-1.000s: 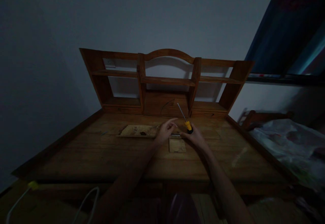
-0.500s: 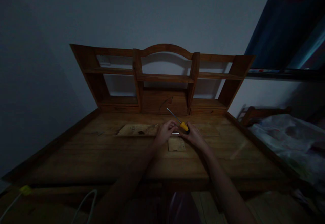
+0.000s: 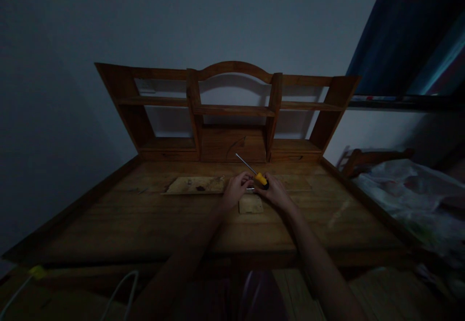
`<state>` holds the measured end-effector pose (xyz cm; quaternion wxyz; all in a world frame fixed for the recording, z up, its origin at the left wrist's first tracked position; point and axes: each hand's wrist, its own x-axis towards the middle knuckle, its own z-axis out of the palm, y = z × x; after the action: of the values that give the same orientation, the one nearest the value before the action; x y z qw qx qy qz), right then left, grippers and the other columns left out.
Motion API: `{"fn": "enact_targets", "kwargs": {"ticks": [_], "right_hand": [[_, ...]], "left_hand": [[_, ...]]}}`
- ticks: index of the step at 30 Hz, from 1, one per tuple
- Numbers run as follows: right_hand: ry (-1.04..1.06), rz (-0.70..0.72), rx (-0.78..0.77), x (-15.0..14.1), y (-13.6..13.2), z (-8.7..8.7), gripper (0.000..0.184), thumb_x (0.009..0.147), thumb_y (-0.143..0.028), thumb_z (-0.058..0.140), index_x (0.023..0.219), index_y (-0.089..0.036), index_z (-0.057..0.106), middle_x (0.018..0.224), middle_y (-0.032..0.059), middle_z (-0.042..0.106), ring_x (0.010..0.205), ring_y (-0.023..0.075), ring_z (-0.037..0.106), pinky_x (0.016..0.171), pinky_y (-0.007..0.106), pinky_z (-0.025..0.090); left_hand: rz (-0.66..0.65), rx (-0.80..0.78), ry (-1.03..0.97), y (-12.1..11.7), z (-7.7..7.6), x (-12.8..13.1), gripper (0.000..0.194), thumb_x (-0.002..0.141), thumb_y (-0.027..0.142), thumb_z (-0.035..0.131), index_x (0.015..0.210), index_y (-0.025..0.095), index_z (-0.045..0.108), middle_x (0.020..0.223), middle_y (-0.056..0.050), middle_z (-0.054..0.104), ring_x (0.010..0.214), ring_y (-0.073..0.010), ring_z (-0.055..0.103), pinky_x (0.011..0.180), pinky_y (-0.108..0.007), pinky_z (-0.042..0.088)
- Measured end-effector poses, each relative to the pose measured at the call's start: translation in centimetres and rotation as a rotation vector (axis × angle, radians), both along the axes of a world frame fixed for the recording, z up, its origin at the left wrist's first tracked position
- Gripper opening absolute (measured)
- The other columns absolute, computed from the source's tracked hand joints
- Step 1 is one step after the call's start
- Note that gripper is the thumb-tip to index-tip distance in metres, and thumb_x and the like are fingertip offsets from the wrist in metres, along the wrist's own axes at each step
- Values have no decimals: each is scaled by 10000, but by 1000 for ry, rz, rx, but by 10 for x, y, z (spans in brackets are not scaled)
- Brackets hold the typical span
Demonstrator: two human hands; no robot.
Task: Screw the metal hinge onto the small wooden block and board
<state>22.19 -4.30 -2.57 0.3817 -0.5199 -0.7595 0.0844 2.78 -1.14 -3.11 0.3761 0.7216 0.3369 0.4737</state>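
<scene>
A screwdriver [image 3: 260, 179] with a yellow and black handle is held in my right hand [image 3: 275, 192], its thin metal shaft slanting up and to the left. My left hand [image 3: 236, 188] has its fingers bent and closed together at the wood; whatever they pinch is too small to make out. Between the hands shows a short shiny metal strip [image 3: 250, 188]. Both hands rest over a long wooden board [image 3: 181, 185] lying across the desk. Just in front of them lies a small wooden block [image 3: 250, 205].
The wooden desk [image 3: 152, 229] has a raised shelf unit [image 3: 234, 111] along its back and raised side edges. Plastic-covered things [image 3: 407, 190] lie to the right. A white cable [image 3: 132, 282] and a yellow object [image 3: 37, 272] are at the lower left.
The whole view has shifted slightly. The hands keep nearly the same pose at the board, with the screwdriver still in my right hand.
</scene>
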Motion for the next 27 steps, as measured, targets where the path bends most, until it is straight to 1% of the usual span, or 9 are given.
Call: {"fn": "enact_targets", "kwargs": {"ticks": [6, 13, 17, 21, 24, 27], "right_hand": [[-19, -6, -7, 0, -2, 0, 377, 755, -436, 744, 990, -235, 527, 946, 48, 676, 833, 227, 624, 691, 301, 413], [-9, 31, -6, -1, -3, 2, 432, 742, -447, 773, 1036, -233, 540, 979, 59, 677, 874, 233, 631, 721, 309, 428], [-20, 28, -22, -1, -4, 3, 435, 761, -466, 760, 1054, -230, 543, 992, 63, 676, 884, 238, 634, 723, 311, 430], [-28, 20, -29, -1, -5, 4, 430, 783, -471, 743, 1075, -237, 532, 1013, 65, 677, 898, 243, 635, 730, 315, 430], [-24, 35, -21, -1, -5, 4, 421, 787, -475, 738, 1065, -237, 529, 996, 63, 676, 897, 246, 634, 731, 316, 428], [-25, 26, -19, -1, -5, 4, 401, 783, -469, 736, 1040, -237, 532, 952, 53, 673, 859, 238, 629, 710, 308, 421]], "left_hand": [[-38, -78, -114, 6, -5, 0, 105, 887, 241, 611, 976, 187, 622, 933, -52, 711, 803, -171, 726, 730, -289, 589], [-39, -88, -84, 6, -3, 1, 102, 887, 234, 595, 973, 180, 610, 889, -43, 707, 743, -162, 728, 654, -247, 558], [-32, -50, -63, 5, -2, 0, 106, 881, 197, 588, 982, 187, 620, 878, -37, 709, 766, -162, 724, 696, -258, 559], [2, -35, -34, 3, 1, 0, 149, 840, 144, 609, 978, 193, 636, 866, -33, 728, 793, -168, 718, 735, -271, 564], [10, -37, -12, -1, 6, 1, 139, 816, 148, 649, 946, 197, 655, 868, -26, 745, 817, -178, 721, 754, -277, 565], [12, -25, 29, -4, 10, -1, 114, 829, 174, 659, 935, 196, 693, 909, -36, 762, 852, -196, 729, 783, -290, 562]]}}
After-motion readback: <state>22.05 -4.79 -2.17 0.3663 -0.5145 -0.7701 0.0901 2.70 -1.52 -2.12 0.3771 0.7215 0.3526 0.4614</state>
